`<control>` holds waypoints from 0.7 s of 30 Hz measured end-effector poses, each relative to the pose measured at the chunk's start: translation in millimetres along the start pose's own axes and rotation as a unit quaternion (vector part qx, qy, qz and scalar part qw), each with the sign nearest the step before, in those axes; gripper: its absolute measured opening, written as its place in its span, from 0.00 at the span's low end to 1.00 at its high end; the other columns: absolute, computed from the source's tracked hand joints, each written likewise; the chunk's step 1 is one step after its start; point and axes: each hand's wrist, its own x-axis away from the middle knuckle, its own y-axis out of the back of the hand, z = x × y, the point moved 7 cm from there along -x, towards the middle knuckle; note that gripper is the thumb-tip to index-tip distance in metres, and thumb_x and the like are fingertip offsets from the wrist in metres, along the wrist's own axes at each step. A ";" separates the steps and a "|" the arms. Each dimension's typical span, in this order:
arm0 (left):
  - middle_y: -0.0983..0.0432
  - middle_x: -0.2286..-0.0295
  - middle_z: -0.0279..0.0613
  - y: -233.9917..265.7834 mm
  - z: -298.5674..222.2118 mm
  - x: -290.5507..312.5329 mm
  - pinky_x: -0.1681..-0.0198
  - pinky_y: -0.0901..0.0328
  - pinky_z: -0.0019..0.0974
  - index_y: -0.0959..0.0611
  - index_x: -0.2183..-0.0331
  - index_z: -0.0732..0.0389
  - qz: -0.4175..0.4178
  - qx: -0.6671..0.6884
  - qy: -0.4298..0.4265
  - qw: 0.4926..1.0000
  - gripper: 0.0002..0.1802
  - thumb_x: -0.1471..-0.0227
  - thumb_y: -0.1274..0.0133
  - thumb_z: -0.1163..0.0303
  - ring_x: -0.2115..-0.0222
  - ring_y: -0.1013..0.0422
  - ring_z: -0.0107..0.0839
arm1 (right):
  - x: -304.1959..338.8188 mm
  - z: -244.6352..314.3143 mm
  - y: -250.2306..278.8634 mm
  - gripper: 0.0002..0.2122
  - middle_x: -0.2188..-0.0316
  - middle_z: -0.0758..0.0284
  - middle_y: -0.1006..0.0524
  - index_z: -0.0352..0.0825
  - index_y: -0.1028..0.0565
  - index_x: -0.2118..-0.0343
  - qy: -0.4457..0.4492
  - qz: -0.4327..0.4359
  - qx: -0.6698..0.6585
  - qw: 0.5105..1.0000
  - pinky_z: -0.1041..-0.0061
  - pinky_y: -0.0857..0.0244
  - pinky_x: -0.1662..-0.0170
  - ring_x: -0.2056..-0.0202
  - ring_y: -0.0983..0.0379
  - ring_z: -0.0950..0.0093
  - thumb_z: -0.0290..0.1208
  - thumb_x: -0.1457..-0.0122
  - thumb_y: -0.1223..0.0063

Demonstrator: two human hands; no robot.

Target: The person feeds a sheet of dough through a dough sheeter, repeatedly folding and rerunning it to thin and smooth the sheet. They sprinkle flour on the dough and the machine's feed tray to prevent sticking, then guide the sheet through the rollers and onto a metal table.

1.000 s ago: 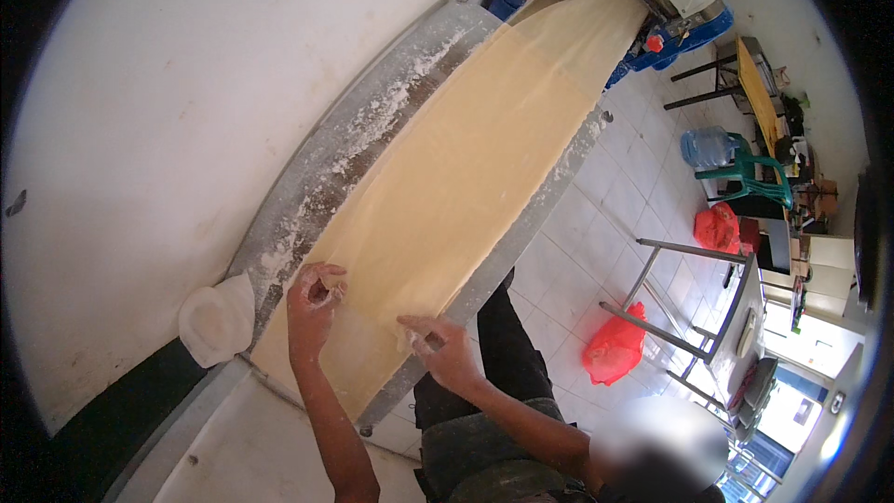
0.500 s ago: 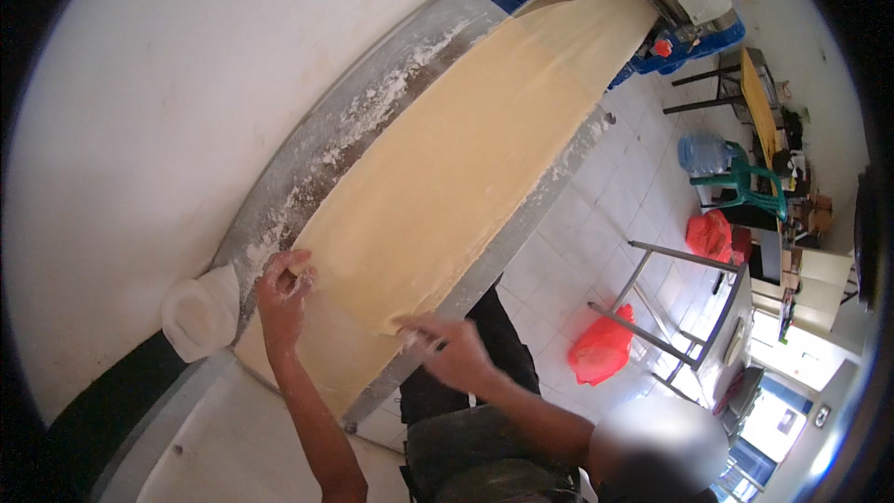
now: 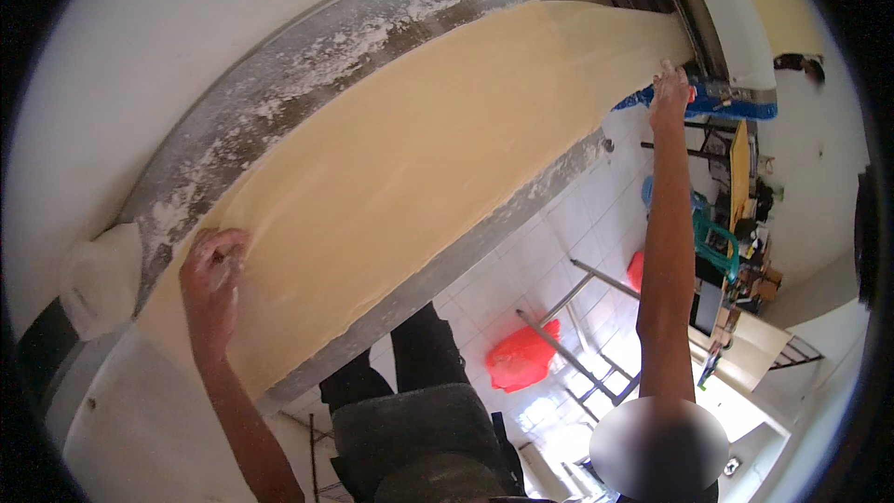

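Observation:
A long, pale yellow dough sheet lies along a floured metal table and runs at its far right end into the rollers of a blue and white dough sheeter. My left hand is at the sheet's near left end, with curled, floury fingers closed on its wall-side edge. My right arm is stretched far forward. The right hand is beside the rollers, next to the sheet's edge and a red knob on the sheeter's blue side; its fingers point up, extended and slightly apart.
A white plastic container stands by the wall at the table's left end. To the right, on the tiled floor, are a red plastic bag, a metal table frame and a green chair. Flour is scattered along the table's wall side.
My right hand has left the dough's near end and reached forward to the sheeter. My left hand stays at the wall-side edge. The view has shifted.

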 end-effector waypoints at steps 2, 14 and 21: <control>0.25 0.64 0.38 0.2 1.5 3.2 0.53 0.35 0.32 0.18 0.62 0.63 -0.037 0.031 0.025 0.999 0.06 0.44 0.43 0.74 0.60 0.30 0.28 | -45.9 -24.4 11.6 0.19 0.49 0.64 0.26 0.29 0.29 0.45 -0.056 -0.036 -0.023 0.998 0.66 0.38 0.40 0.44 0.31 0.71 0.31 0.36 0.46; 0.21 0.59 0.41 -0.7 22.2 16.3 0.42 0.39 0.43 0.17 0.57 0.65 -0.127 0.014 0.099 0.987 0.16 0.43 0.39 0.65 0.52 0.29 0.34 | -127.1 -27.5 21.1 0.20 0.43 0.60 0.26 0.34 0.30 0.40 0.019 -0.100 -0.037 0.994 0.61 0.30 0.44 0.44 0.27 0.64 0.32 0.34 0.56; 0.20 0.60 0.43 4.8 22.8 16.7 0.40 0.40 0.43 0.18 0.56 0.67 -0.140 0.011 0.146 0.979 0.15 0.41 0.41 0.67 0.53 0.28 0.34 | -115.4 -38.1 6.8 0.18 0.43 0.61 0.25 0.40 0.28 0.42 0.043 -0.075 -0.080 0.993 0.62 0.26 0.49 0.48 0.24 0.67 0.34 0.31 0.63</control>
